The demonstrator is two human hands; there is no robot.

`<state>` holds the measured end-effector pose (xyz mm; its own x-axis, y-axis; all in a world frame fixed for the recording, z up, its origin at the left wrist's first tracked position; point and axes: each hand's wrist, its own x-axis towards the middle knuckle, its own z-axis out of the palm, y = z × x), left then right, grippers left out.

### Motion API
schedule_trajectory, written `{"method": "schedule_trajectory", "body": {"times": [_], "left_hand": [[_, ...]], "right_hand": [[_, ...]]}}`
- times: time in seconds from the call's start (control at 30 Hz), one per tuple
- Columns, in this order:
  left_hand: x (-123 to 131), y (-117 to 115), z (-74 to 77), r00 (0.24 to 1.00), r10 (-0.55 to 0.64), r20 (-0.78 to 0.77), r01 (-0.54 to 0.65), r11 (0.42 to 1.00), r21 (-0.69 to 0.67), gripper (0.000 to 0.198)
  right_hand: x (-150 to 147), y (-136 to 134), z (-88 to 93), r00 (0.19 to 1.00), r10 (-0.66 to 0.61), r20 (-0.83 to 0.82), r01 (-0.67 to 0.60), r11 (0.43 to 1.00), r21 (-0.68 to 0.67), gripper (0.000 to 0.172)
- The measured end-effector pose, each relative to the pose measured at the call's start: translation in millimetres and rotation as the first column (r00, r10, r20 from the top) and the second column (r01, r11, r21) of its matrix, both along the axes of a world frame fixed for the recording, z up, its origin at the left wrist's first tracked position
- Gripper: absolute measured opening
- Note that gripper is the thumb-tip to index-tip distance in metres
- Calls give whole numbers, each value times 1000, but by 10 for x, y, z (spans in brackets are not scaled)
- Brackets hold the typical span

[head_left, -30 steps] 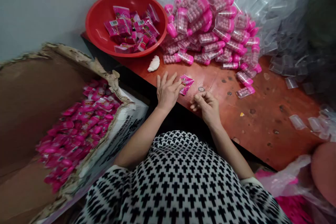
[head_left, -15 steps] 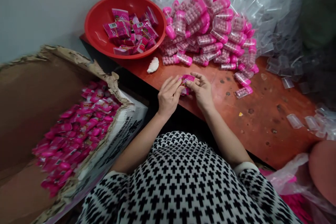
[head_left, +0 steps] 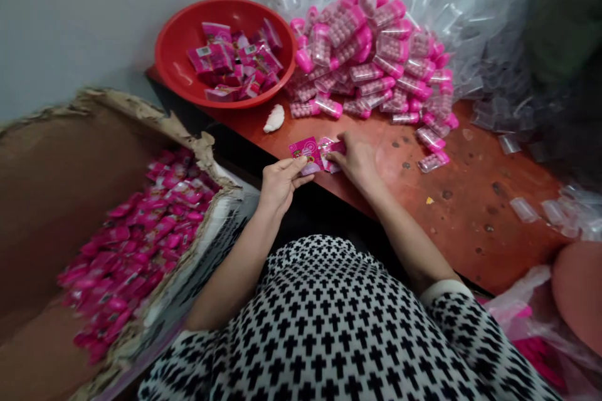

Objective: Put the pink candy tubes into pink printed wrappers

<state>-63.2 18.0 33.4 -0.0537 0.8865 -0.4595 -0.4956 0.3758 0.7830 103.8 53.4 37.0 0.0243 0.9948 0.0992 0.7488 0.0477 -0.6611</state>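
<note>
Over the table's front edge, my left hand point(head_left: 282, 185) pinches a pink printed packet point(head_left: 303, 149) between thumb and fingers. Close beside it, my right hand point(head_left: 357, 160) is closed on a second pink packet point(head_left: 327, 149), partly covered by the fingers. The two packets meet or overlap; whether they are joined I cannot tell. Beyond my hands lies a heap of clear tubes point(head_left: 371, 88) with pink caps, filled with small pink balls. To the left of the heap, a red bowl point(head_left: 172, 69) holds several pink packets.
At my left stands a torn cardboard box point(head_left: 202, 150) with many filled pink packets point(head_left: 141, 238). Empty clear tubes point(head_left: 524, 210) lie on the right of the red-brown table point(head_left: 451, 232). A crumpled white scrap point(head_left: 274, 119) sits near the bowl. A plastic bag point(head_left: 522, 307) is at lower right.
My left hand has moved left and lower, drawing a packet out to the side. My right hand stays nearly in place, and two pink pieces now show between the hands.
</note>
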Motion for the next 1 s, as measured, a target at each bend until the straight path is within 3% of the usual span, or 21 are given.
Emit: {"method": "schedule_trajectory", "body": {"times": [0.07, 0.17, 0.27, 0.33, 0.4, 0.47, 0.5, 0.6, 0.7, 0.8, 0.9, 1.0], "left_hand": [[20, -19, 23, 1000, 1, -13, -1, 1000, -12, 20], [66, -15, 63, 999, 23, -26, -24, 999, -48, 10], [115, 18, 93, 1000, 28, 5, -28, 995, -93, 17], [156, 31, 110, 999, 38, 29, -34, 993, -116, 23], [204, 37, 120, 998, 41, 45, -34, 989, -144, 22], [253, 46, 118, 997, 45, 59, -34, 985, -168, 18], [275, 51, 114, 996, 48, 71, -36, 984, -174, 15], [324, 58, 106, 989, 71, 127, -46, 981, -189, 10], [349, 39, 123, 976, 109, 187, -60, 967, -246, 10], [367, 7, 143, 960, 137, 244, -65, 957, -281, 11], [382, -19, 141, 937, 135, 322, -44, 961, -274, 11], [386, -41, 120, 910, 144, 389, -45, 966, -254, 12]], "right_hand": [[9, -52, 43, 978, 21, 207, -28, 999, 29, 37], [155, -189, 147, 959, -21, 283, 0, 997, 72, 39], [529, -360, 262, 922, -220, 319, 215, 975, 52, 37], [852, -457, 326, 817, -433, 382, 466, 885, 7, 41], [1157, -510, 355, 669, -580, 465, 671, 740, -41, 48], [1393, -521, 339, 605, -613, 508, 746, 659, -92, 55], [1479, -520, 317, 610, -613, 503, 750, 651, -115, 57], [1604, -542, 235, 678, -612, 407, 708, 692, -139, 57], [1500, -624, 175, 747, -613, 259, 654, 747, -121, 54], [1118, -742, 157, 840, -525, -135, 502, 847, -174, 51], [566, -865, 174, 768, -328, -550, 244, 944, -221, 50], [119, -937, 168, 715, -177, -676, 77, 982, -175, 46]]}}
